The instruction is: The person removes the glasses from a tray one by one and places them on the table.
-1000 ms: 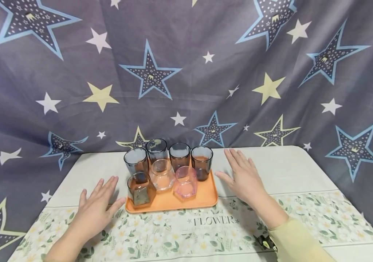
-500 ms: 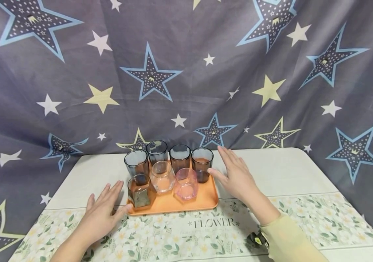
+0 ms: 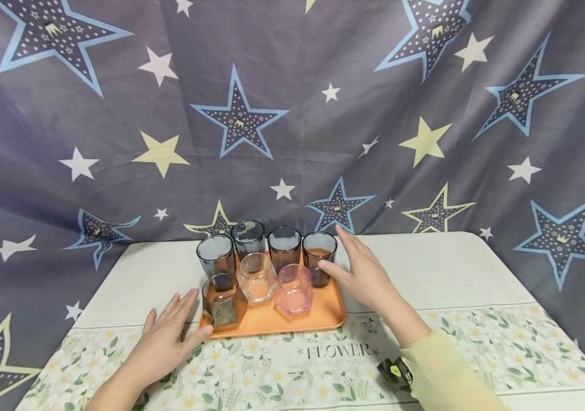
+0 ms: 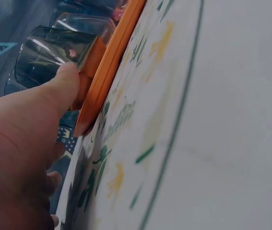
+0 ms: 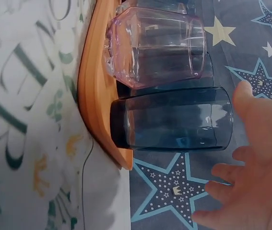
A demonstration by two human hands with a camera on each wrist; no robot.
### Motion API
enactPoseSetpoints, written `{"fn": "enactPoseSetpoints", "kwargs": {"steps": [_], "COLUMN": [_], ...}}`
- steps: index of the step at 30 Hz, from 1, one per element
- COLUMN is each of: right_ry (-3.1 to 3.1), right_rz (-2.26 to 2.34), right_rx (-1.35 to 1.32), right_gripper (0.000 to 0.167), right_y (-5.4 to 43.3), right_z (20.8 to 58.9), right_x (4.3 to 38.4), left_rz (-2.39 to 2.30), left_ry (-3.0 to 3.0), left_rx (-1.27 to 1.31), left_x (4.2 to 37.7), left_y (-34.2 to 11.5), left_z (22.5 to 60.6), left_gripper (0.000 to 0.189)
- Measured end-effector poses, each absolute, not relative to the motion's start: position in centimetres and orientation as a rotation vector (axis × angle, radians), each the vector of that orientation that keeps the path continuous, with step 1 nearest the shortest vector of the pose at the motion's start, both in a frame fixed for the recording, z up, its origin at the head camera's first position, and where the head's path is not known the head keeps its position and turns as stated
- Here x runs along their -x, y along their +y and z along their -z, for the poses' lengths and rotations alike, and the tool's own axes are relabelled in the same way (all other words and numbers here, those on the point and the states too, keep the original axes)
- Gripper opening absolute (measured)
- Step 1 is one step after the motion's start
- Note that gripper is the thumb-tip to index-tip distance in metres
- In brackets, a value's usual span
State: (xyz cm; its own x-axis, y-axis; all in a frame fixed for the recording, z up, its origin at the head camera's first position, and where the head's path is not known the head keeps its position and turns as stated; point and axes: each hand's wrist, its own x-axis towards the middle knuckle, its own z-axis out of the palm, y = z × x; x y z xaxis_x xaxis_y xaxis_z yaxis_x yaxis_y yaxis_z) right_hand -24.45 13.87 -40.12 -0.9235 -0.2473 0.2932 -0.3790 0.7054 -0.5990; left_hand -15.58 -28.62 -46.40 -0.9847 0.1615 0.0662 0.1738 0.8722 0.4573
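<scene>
In the head view, the orange tray [image 3: 331, 311] lies on your patterned tablecloth [image 3: 426, 257]. Four dark tumblers [image 3: 284, 251] stand upright toward the tray's rear; the smoky glass [image 3: 223, 305], clear glass [image 3: 257, 279] and pink glass [image 3: 294, 291] stand ahead of them, probably so the lower pieces are not hidden. Your left hand [image 3: 161, 339] is beside the tray's front left corner and your right hand [image 3: 367, 277] beside its right end, likely placed to have both ends within reach.

In the left wrist view, your hand has hold of nothing; your thumb overlaps the smoky glass at the tray's corner, though I cannot tell whether it touches.

In the right wrist view, your thumb is parted widely from your fingers, gripping nothing, near the rim of the right-end tumbler [image 5: 174, 120], a spread that seems to allow for its width.
</scene>
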Motion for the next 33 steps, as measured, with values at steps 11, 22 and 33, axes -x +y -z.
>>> {"fn": "enactPoseSetpoints", "kwargs": {"steps": [11,22,33], "right_ry": [-2.733,-2.716,-2.678], "right_rz": [-1.192,-1.317,-1.449], "right_rx": [-0.489,-0.514,-0.523], "right_gripper": [0.101,0.102,0.102], "right_y": [13.5,13.6,13.3], "right_z": [40.2,40.9,41.4], "right_x": [25.1,25.7,25.8], "left_rz": [0.745,0.706,0.654], "left_ry": [-3.022,-2.999,-3.008], "left_rx": [0.289,0.334,0.313], "left_x": [15.5,15.4,15.1], "left_y": [-28.5,-28.4,-28.1], "left_z": [47.1,47.3,47.4], "left_gripper": [0.098,0.094,0.089]}}
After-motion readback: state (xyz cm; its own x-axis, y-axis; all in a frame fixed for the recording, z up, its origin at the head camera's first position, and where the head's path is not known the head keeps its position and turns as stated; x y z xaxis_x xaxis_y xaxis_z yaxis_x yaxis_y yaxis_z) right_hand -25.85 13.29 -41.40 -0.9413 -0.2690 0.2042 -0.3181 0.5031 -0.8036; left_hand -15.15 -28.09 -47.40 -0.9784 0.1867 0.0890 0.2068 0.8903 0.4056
